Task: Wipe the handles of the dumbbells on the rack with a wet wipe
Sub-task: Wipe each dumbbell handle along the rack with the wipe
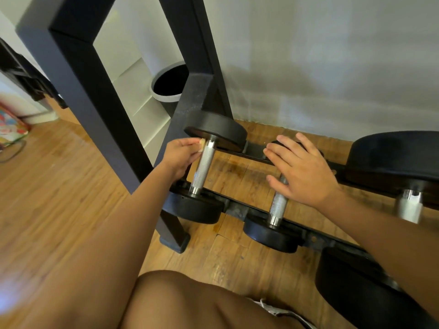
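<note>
Three dumbbells lie across a low black rack (240, 207) on the wooden floor. The leftmost dumbbell has a knurled silver handle (204, 167) between black heads. My left hand (181, 155) pinches a small pale wipe (202, 141) against the far end of that handle. My right hand (300, 170) lies flat with spread fingers over the middle dumbbell, covering the far part of its handle (278, 205) and its far head. A larger third dumbbell (394, 160) sits at the right, its handle (409, 206) partly visible.
A black frame post (95, 110) stands just left of the rack, its foot on the floor. A white bin with a black inside (168, 84) stands behind by the wall. My knee (190, 302) fills the bottom centre. Coloured items lie at the far left.
</note>
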